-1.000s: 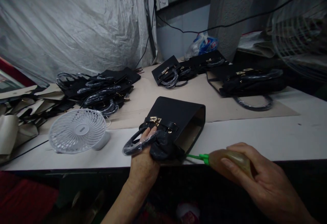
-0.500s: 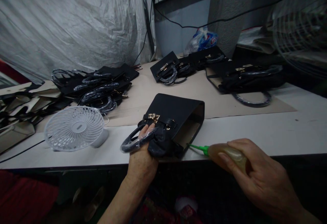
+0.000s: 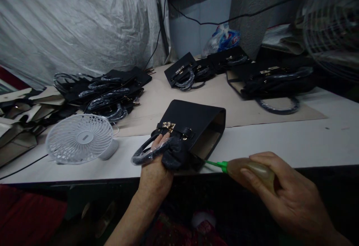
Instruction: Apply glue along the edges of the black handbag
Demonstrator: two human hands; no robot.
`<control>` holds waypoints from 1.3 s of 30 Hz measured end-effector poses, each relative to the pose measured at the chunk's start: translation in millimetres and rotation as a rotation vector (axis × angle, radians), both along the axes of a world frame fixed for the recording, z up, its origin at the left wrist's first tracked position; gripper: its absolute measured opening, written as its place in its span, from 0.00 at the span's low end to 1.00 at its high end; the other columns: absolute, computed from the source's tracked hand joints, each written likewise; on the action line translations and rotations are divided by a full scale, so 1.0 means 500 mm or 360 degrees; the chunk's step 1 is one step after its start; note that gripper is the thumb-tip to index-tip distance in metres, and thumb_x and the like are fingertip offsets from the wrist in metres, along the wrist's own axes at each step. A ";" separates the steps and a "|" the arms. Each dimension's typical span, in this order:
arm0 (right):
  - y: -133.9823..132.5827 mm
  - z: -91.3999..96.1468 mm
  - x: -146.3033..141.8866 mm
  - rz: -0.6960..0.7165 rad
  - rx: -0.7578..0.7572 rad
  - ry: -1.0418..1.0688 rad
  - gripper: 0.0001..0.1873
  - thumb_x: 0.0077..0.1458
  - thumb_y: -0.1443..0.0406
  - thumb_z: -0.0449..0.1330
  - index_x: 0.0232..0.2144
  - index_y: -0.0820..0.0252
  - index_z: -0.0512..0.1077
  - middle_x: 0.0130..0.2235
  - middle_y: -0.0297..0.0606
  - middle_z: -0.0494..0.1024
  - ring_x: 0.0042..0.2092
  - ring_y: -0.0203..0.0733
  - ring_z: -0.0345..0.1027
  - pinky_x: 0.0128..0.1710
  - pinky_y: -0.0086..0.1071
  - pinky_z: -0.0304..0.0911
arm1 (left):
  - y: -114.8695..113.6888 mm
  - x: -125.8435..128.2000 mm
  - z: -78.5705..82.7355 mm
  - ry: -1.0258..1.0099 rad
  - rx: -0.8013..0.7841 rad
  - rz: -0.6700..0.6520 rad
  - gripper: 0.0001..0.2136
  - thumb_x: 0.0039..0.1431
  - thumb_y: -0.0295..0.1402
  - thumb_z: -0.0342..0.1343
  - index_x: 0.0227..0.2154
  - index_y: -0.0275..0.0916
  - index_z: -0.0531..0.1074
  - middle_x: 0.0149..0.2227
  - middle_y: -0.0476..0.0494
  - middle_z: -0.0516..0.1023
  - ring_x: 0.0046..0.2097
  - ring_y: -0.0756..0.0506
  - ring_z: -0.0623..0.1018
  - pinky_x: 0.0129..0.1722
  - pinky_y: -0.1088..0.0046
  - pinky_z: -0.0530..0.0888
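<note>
A small black handbag (image 3: 196, 120) with a gold clasp lies on its side at the front edge of the white table (image 3: 294, 145), its open side facing me. My left hand (image 3: 155, 171) grips the bag's near end, fingers closed over its plastic-wrapped handle (image 3: 146, 152). My right hand (image 3: 280, 190) is wrapped round a soft amber squeeze bottle (image 3: 252, 171). The bottle's thin green nozzle (image 3: 215, 163) points left and its tip touches the bag's lower open edge.
A small white desk fan (image 3: 80, 138) stands left of the bag. Piles of black handbags lie at the back left (image 3: 103, 92), back middle (image 3: 193, 72) and back right (image 3: 275, 81) on a cardboard sheet (image 3: 224, 103). A large fan cage (image 3: 331, 25) stands at the far right.
The bottle's nozzle stays at the bag's lower open edge. Both hands keep their grip. The view has shifted slightly.
</note>
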State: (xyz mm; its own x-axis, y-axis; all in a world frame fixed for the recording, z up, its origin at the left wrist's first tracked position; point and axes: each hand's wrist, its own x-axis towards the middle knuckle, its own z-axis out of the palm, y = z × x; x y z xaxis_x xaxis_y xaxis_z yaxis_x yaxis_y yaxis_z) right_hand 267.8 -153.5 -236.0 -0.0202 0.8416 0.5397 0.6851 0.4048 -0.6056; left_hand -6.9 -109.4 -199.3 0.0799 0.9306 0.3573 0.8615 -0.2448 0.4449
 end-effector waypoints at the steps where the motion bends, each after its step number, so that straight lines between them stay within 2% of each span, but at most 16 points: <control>1: -0.001 0.000 0.000 -0.0015 0.0002 -0.0013 0.08 0.64 0.55 0.56 0.41 0.50 0.68 0.36 0.34 0.77 0.31 0.43 0.73 0.31 0.35 0.71 | 0.000 0.000 0.000 -0.0009 0.0002 -0.0003 0.20 0.61 0.28 0.48 0.55 0.38 0.74 0.58 0.36 0.75 0.63 0.35 0.70 0.64 0.47 0.68; 5: -0.007 0.004 -0.002 0.0110 -0.0003 -0.0022 0.08 0.65 0.56 0.55 0.43 0.50 0.67 0.37 0.35 0.77 0.30 0.41 0.73 0.28 0.32 0.70 | 0.000 0.000 -0.001 -0.0042 0.0025 -0.0008 0.20 0.62 0.27 0.48 0.55 0.40 0.74 0.57 0.38 0.76 0.63 0.37 0.71 0.65 0.48 0.67; 10: -0.010 0.004 0.000 0.0007 0.0095 -0.0117 0.08 0.65 0.57 0.56 0.43 0.52 0.67 0.38 0.38 0.76 0.34 0.44 0.74 0.32 0.34 0.72 | 0.001 -0.001 0.003 -0.0038 0.0034 -0.0013 0.22 0.60 0.26 0.49 0.56 0.40 0.73 0.59 0.37 0.74 0.63 0.36 0.70 0.65 0.47 0.66; 15: -0.025 0.004 -0.004 0.0049 0.0110 -0.0120 0.10 0.66 0.57 0.55 0.45 0.53 0.66 0.38 0.40 0.76 0.32 0.43 0.74 0.30 0.32 0.71 | 0.002 0.000 0.009 -0.0023 -0.0020 0.0007 0.22 0.60 0.26 0.49 0.56 0.39 0.73 0.58 0.37 0.75 0.63 0.36 0.71 0.65 0.46 0.66; 18: -0.029 0.003 -0.005 -0.0015 0.0133 -0.0140 0.10 0.66 0.56 0.55 0.44 0.54 0.67 0.39 0.40 0.76 0.33 0.42 0.74 0.32 0.32 0.72 | 0.000 -0.001 0.005 -0.0028 -0.0029 0.0013 0.21 0.61 0.27 0.49 0.56 0.39 0.73 0.58 0.37 0.75 0.63 0.35 0.70 0.65 0.46 0.67; 23: -0.022 0.002 -0.004 0.0038 0.0129 -0.0140 0.08 0.67 0.58 0.54 0.43 0.55 0.67 0.38 0.38 0.76 0.31 0.40 0.74 0.28 0.29 0.71 | -0.001 -0.006 -0.004 -0.0036 0.0006 0.0002 0.22 0.61 0.27 0.49 0.57 0.40 0.72 0.60 0.38 0.73 0.63 0.36 0.70 0.65 0.48 0.67; 26: -0.020 0.003 -0.007 -0.0022 0.0178 -0.0136 0.08 0.66 0.58 0.55 0.43 0.56 0.67 0.37 0.38 0.76 0.33 0.41 0.74 0.31 0.30 0.72 | 0.000 -0.005 -0.003 -0.0037 0.0006 -0.0012 0.22 0.61 0.26 0.48 0.57 0.41 0.72 0.60 0.38 0.73 0.63 0.37 0.70 0.66 0.47 0.66; 31: -0.019 -0.001 -0.006 0.0096 0.0165 -0.0129 0.09 0.67 0.59 0.54 0.44 0.57 0.67 0.40 0.40 0.76 0.34 0.40 0.75 0.29 0.29 0.70 | 0.001 -0.002 0.001 -0.0054 -0.0019 -0.0031 0.23 0.62 0.27 0.47 0.60 0.43 0.69 0.61 0.39 0.72 0.65 0.37 0.68 0.67 0.48 0.64; 36: 0.016 -0.028 0.023 -0.0191 0.0216 -0.0211 0.11 0.65 0.56 0.56 0.43 0.57 0.68 0.38 0.39 0.75 0.35 0.43 0.73 0.34 0.34 0.70 | -0.001 -0.003 0.000 -0.0042 -0.0030 -0.0010 0.22 0.62 0.29 0.47 0.58 0.41 0.71 0.59 0.38 0.74 0.66 0.36 0.67 0.67 0.48 0.64; 39: 0.027 -0.036 0.031 -0.0241 0.0222 -0.0191 0.11 0.65 0.56 0.57 0.42 0.57 0.69 0.37 0.38 0.75 0.34 0.43 0.73 0.35 0.34 0.70 | -0.001 -0.003 0.001 -0.0073 -0.0072 0.0021 0.22 0.61 0.31 0.48 0.57 0.39 0.72 0.60 0.35 0.72 0.65 0.34 0.68 0.65 0.47 0.66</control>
State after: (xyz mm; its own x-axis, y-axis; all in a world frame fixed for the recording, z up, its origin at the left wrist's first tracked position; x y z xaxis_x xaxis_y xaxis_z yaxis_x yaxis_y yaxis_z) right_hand 283.5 -140.2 -253.8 0.0296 0.7574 0.6522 0.8082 0.3658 -0.4616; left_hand -8.4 -110.1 -199.0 0.0521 0.9467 0.3179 0.8427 -0.2125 0.4946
